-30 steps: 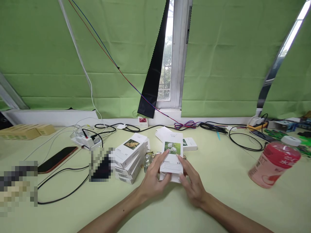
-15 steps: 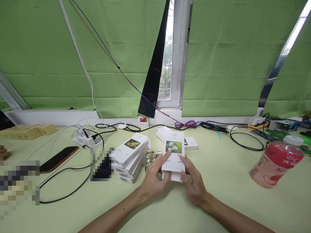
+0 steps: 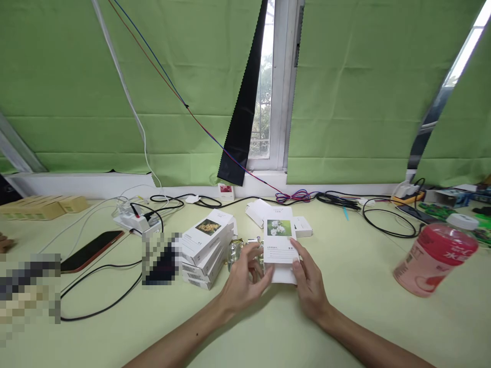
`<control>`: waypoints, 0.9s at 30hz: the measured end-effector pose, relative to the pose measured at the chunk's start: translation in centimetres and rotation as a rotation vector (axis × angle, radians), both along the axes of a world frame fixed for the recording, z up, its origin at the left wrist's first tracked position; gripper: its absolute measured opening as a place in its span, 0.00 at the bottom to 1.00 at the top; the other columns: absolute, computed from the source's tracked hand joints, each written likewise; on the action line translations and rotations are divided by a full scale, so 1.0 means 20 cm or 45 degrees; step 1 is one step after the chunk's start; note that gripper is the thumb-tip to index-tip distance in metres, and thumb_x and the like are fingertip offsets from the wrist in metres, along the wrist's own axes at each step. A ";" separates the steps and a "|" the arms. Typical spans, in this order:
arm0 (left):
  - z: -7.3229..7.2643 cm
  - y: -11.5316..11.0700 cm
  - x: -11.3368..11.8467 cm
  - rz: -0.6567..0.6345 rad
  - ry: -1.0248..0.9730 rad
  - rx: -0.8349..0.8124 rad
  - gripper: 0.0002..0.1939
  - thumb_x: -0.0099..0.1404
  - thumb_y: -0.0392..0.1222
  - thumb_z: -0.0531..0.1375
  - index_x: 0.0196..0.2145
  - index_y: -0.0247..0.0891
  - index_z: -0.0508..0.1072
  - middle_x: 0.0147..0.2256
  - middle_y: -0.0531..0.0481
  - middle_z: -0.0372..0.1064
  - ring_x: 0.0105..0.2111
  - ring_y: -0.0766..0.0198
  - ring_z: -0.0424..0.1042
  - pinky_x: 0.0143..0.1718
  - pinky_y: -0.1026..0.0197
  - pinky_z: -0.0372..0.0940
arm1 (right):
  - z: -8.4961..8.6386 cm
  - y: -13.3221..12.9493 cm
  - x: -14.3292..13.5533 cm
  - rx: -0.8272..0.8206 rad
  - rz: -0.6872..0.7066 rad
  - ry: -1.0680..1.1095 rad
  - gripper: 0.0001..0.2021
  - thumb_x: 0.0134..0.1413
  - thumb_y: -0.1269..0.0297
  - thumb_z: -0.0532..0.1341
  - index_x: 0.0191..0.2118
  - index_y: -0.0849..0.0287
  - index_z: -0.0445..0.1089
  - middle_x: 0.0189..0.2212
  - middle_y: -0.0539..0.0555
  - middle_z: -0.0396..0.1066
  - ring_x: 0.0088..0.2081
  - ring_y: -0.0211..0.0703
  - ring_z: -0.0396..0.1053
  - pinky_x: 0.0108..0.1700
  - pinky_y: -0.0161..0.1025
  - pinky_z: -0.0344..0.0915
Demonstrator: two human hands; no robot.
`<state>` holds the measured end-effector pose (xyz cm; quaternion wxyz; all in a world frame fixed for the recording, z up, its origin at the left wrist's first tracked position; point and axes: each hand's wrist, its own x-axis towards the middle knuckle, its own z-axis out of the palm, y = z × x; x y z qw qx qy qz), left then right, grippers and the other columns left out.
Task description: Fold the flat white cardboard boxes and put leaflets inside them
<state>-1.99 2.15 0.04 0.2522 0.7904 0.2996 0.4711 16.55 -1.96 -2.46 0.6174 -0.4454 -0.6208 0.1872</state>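
Note:
A white box with a white-flower picture [image 3: 279, 243] is in front of me, its near end flap open. My right hand [image 3: 311, 286] grips its right edge, thumb on top. My left hand [image 3: 245, 283] is at the box's left side, fingers curled and apart from the thumb, with nothing seen in it. Behind the left hand lie shiny metallic packets [image 3: 235, 251], partly hidden. To the left stands a stack of white boxes [image 3: 207, 243], the top one with a yellow-flower picture. More white boxes [image 3: 303, 226] lie behind the held one.
A pink bottle with a white cap [image 3: 435, 260] is at the right. On the left are a phone [image 3: 94, 250], a power strip [image 3: 138, 221] and yellow boxes [image 3: 42, 207]. Black cables [image 3: 337, 200] run along the back. A person's fingers [image 3: 5, 242] show at the far left edge.
The held box has shifted slightly right with my right hand. My left hand has let go of its left edge, and its fingers have curled back.

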 end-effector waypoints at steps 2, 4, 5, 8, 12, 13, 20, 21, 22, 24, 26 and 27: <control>0.00 0.00 0.00 0.050 0.020 0.122 0.22 0.67 0.41 0.63 0.53 0.42 0.57 0.40 0.47 0.75 0.21 0.71 0.69 0.20 0.69 0.65 | 0.00 0.00 0.00 -0.015 -0.005 0.028 0.22 0.71 0.57 0.50 0.66 0.52 0.61 0.51 0.59 0.74 0.45 0.50 0.75 0.38 0.42 0.74; 0.02 0.00 0.00 0.096 0.090 0.313 0.12 0.67 0.39 0.62 0.45 0.40 0.63 0.30 0.54 0.72 0.20 0.71 0.68 0.19 0.69 0.62 | 0.00 0.00 0.00 -0.021 -0.014 0.054 0.22 0.71 0.57 0.50 0.66 0.53 0.60 0.53 0.59 0.73 0.46 0.50 0.75 0.39 0.42 0.74; 0.03 -0.01 0.00 0.114 0.138 0.419 0.08 0.68 0.38 0.62 0.40 0.39 0.65 0.25 0.57 0.69 0.19 0.71 0.66 0.20 0.69 0.60 | 0.00 0.00 0.00 -0.024 -0.019 0.063 0.22 0.71 0.57 0.50 0.66 0.53 0.61 0.53 0.60 0.73 0.47 0.50 0.75 0.39 0.42 0.74; 0.04 -0.01 0.00 0.136 0.233 0.637 0.10 0.68 0.35 0.61 0.29 0.38 0.65 0.19 0.59 0.63 0.17 0.72 0.61 0.19 0.68 0.55 | 0.00 0.00 0.00 -0.028 -0.039 0.072 0.22 0.71 0.57 0.50 0.66 0.54 0.62 0.53 0.60 0.73 0.48 0.51 0.75 0.40 0.43 0.74; 0.04 -0.01 0.01 0.120 0.250 0.661 0.10 0.69 0.35 0.60 0.29 0.37 0.66 0.18 0.58 0.64 0.16 0.73 0.59 0.19 0.68 0.54 | 0.02 0.01 0.00 0.000 -0.108 0.047 0.22 0.70 0.56 0.51 0.64 0.54 0.64 0.51 0.60 0.75 0.46 0.52 0.75 0.41 0.44 0.75; 0.03 0.00 0.01 0.110 0.251 0.668 0.10 0.69 0.35 0.60 0.29 0.37 0.67 0.18 0.59 0.64 0.16 0.74 0.59 0.19 0.68 0.53 | 0.02 0.01 0.00 0.007 -0.123 0.040 0.22 0.70 0.55 0.51 0.64 0.54 0.65 0.51 0.59 0.75 0.46 0.52 0.75 0.41 0.45 0.75; 0.00 0.01 0.01 0.068 0.243 0.709 0.09 0.70 0.34 0.60 0.30 0.37 0.67 0.19 0.60 0.64 0.16 0.74 0.58 0.19 0.66 0.52 | 0.02 0.01 0.00 0.038 -0.152 0.011 0.22 0.70 0.54 0.50 0.63 0.54 0.66 0.48 0.59 0.76 0.44 0.51 0.75 0.39 0.44 0.75; 0.00 0.01 0.01 0.069 0.243 0.711 0.09 0.70 0.34 0.60 0.30 0.37 0.68 0.19 0.59 0.64 0.16 0.74 0.58 0.19 0.66 0.52 | 0.02 0.01 0.00 0.035 -0.150 0.010 0.22 0.70 0.54 0.50 0.63 0.54 0.66 0.48 0.59 0.76 0.43 0.51 0.75 0.38 0.44 0.74; 0.00 0.01 0.01 0.070 0.243 0.713 0.08 0.70 0.34 0.60 0.31 0.37 0.68 0.20 0.59 0.65 0.17 0.73 0.59 0.19 0.66 0.52 | 0.02 0.01 0.00 0.032 -0.146 0.010 0.22 0.70 0.54 0.50 0.63 0.54 0.66 0.47 0.59 0.76 0.42 0.51 0.75 0.38 0.44 0.74; -0.01 0.02 0.01 0.076 0.243 0.716 0.07 0.71 0.34 0.59 0.32 0.37 0.69 0.19 0.59 0.64 0.17 0.73 0.59 0.19 0.65 0.52 | 0.02 0.01 0.00 0.026 -0.137 0.011 0.22 0.71 0.54 0.50 0.63 0.54 0.65 0.46 0.59 0.76 0.41 0.50 0.75 0.38 0.44 0.74; -0.02 0.02 0.01 0.074 0.252 0.716 0.07 0.71 0.35 0.58 0.33 0.37 0.69 0.19 0.59 0.64 0.16 0.73 0.59 0.19 0.65 0.52 | 0.02 0.01 0.00 0.020 -0.127 0.013 0.22 0.71 0.55 0.50 0.64 0.54 0.65 0.45 0.59 0.76 0.41 0.50 0.75 0.38 0.44 0.74; -0.02 0.01 0.00 0.071 0.261 0.714 0.07 0.72 0.35 0.57 0.33 0.37 0.69 0.19 0.59 0.65 0.16 0.73 0.60 0.19 0.65 0.52 | 0.02 0.01 0.01 0.015 -0.122 0.014 0.22 0.71 0.55 0.50 0.64 0.54 0.65 0.45 0.59 0.76 0.41 0.50 0.75 0.38 0.44 0.74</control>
